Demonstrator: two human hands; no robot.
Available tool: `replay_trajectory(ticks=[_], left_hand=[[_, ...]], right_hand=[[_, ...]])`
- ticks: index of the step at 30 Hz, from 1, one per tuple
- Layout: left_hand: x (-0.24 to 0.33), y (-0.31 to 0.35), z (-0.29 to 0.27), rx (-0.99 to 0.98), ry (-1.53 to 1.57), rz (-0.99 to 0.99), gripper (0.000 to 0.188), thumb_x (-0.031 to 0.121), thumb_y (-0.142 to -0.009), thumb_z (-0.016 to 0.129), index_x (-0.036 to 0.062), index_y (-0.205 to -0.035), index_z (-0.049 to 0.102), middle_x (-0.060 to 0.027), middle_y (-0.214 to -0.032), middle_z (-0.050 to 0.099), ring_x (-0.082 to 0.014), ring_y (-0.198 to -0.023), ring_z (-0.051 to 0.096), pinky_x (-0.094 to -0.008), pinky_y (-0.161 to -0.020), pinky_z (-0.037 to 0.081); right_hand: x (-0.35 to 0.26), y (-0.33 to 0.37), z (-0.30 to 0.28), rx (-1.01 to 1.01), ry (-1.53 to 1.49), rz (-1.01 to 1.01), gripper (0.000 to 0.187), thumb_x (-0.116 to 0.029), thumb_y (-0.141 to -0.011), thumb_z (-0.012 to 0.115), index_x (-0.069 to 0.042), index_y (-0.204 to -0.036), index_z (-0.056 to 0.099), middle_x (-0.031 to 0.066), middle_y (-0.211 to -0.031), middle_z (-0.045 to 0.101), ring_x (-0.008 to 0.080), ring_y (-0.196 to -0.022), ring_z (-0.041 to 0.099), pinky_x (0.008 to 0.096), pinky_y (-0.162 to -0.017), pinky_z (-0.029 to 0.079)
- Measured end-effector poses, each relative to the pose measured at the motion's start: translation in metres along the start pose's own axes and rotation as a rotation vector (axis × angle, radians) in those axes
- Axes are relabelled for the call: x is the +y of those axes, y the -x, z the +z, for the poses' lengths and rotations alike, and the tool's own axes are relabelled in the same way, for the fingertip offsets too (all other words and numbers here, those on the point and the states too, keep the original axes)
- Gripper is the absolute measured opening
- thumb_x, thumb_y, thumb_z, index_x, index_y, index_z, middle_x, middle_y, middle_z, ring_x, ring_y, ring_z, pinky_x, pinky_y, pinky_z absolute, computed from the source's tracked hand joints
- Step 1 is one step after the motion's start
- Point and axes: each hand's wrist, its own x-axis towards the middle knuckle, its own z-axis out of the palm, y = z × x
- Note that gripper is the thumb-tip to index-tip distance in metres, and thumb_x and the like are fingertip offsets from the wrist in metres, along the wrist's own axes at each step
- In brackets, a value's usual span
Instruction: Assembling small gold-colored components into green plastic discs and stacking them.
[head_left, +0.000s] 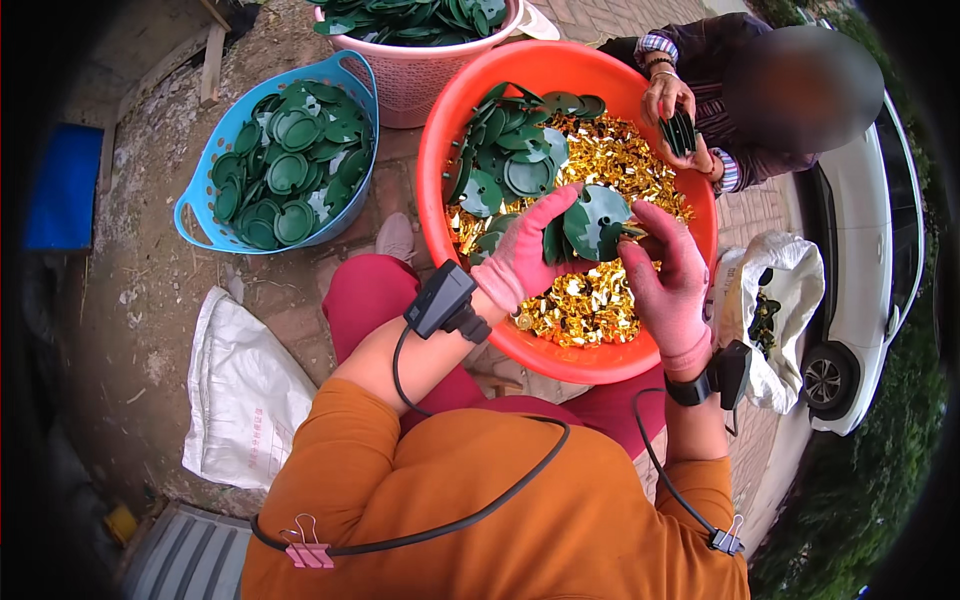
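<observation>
Both my hands wear pink gloves and are over a large red-orange tub (433, 190). My left hand (528, 248) is closed around the left side of a small bunch of green plastic discs (597, 218). My right hand (668, 278) curls at the right edge of the same discs, thumb and fingertips against them. Below lie many small shiny gold metal pieces (580, 318), filling much of the tub. A heap of loose green discs (515, 150) rests on them at the far left of the tub.
A blue basket (360, 90) of green discs stands left, a pink basket (405, 75) of them behind. Across the tub, a person's hands (672, 110) hold dark green discs. A white sack (245, 400) lies left; an open sack (790, 270) stands right, near a white car (885, 240).
</observation>
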Motion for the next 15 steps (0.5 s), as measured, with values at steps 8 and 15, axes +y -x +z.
replay_trajectory(ticks=[8,15], left_hand=[[0.001,0.009,0.005,-0.141,-0.006,-0.005,0.05,0.033,-0.093,0.063,0.0174,-0.137,0.046,-0.0055,-0.121,0.06,-0.0224,-0.108,0.062,-0.0524,-0.086,0.055],[0.012,0.015,0.013,-0.121,-0.109,-0.046,0.052,0.03,-0.088,0.07,0.02,-0.134,0.047,-0.0017,-0.111,0.062,-0.017,-0.099,0.063,-0.0429,-0.072,0.058]], right_hand=[[0.026,-0.001,0.01,-0.081,-0.212,0.201,0.033,-0.004,-0.091,0.062,0.0,-0.124,0.055,0.0064,-0.106,0.063,0.0112,-0.091,0.062,0.0258,-0.08,0.052],[0.031,-0.004,0.003,-0.151,-0.387,0.175,0.038,-0.02,-0.094,0.065,-0.001,-0.125,0.056,0.0022,-0.106,0.062,0.0077,-0.086,0.058,0.0223,-0.078,0.049]])
